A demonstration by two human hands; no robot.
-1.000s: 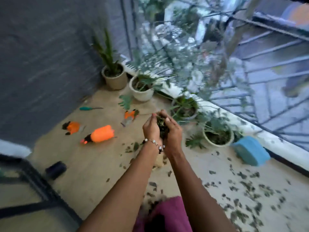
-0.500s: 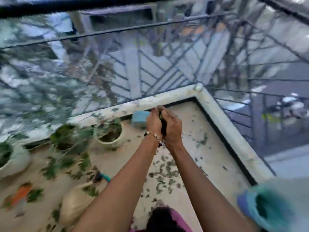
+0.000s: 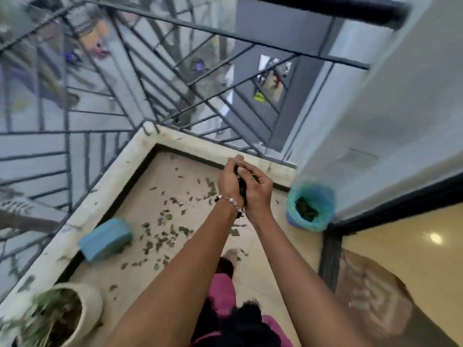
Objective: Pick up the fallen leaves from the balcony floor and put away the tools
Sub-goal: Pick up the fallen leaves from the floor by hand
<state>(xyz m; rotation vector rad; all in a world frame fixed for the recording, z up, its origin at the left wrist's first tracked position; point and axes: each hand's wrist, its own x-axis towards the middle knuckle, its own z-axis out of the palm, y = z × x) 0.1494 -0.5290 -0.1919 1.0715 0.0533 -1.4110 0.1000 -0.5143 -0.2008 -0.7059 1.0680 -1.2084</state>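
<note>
Left hand (image 3: 229, 182) and right hand (image 3: 258, 194) cup dark, crumpled leaves (image 3: 241, 187) in a closed two-handed grip.

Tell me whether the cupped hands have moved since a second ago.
Yes. The hands, cupped around leaves, left the potted plants and now hang beside the blue-lined bin at the balcony corner.

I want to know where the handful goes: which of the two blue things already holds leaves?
The bag-lined bin by the wall; the blue block by the ledge is closed.
</note>
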